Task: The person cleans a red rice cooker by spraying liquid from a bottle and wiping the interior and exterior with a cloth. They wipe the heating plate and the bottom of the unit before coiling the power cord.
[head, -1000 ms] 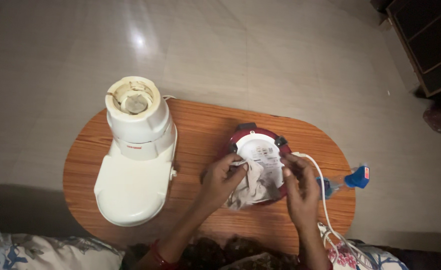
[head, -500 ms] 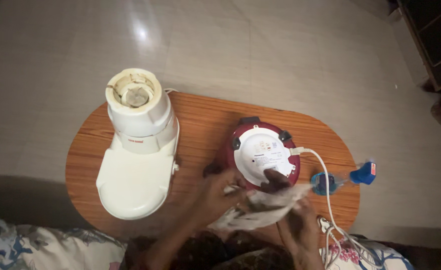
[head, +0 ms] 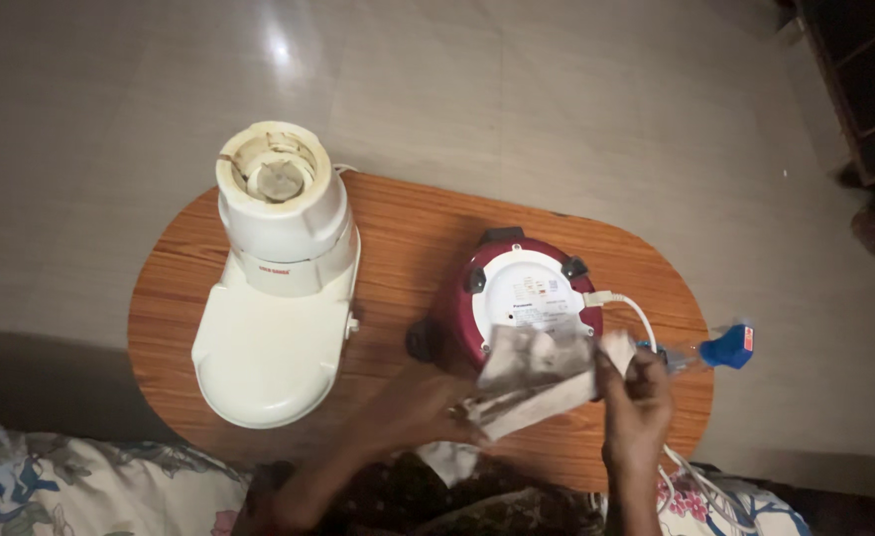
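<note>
Pale floor tiles surround a low oval wooden table (head: 398,238), where a grubby cloth (head: 537,377) is stretched between both hands just in front of an upturned red appliance base (head: 527,293). Left hand (head: 423,407) pinches its lower edge; right hand (head: 636,397) grips the far corner. Best refold to a cleaner face, keeping clear of the white cord (head: 636,313) and the cream mixer (head: 279,278).

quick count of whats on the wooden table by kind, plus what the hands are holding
Kitchen appliances: 2, a cream plastic mixer base and a round red appliance turned white underside up
Bottles: 1, a clear spray bottle with a blue nozzle
Cloths: 1, a stained grey rag held between the left hand and right hand
Cords: 1, a white power cord
Total: 5
</note>
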